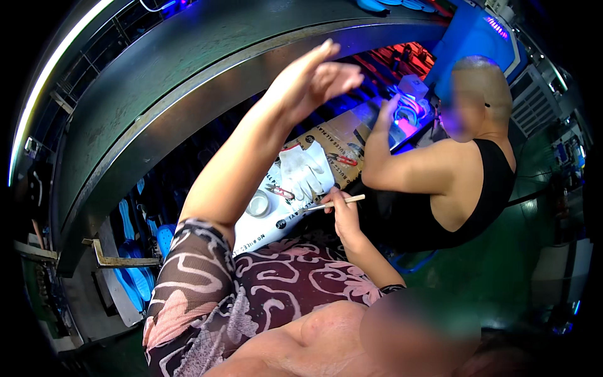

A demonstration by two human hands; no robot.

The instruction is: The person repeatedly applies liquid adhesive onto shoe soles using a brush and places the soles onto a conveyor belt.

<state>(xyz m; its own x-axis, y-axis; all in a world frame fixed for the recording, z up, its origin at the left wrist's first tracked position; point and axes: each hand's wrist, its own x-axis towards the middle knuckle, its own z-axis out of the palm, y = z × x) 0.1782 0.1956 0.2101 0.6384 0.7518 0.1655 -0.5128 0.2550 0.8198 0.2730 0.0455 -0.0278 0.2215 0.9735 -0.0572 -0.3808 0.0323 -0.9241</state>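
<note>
In my right hand (343, 215), its grip closed, is a pale-handled brush (355, 199); left of that hand sits a small jar (258, 205). Farther out, my left hand (319, 76) hangs loosely open, empty. With no workpiece held, brushing seems not under way; how much is done doesn't show.

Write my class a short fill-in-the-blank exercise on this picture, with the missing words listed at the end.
1. The hand holding the brush is the person's ____ one.
2. The gloves are mainly ____ in colour.
3. In the picture, the round container stands to the ____ of the gloves.
4. The sleeveless top on the co-worker is ____.

Missing words: right; white; left; black.
</note>
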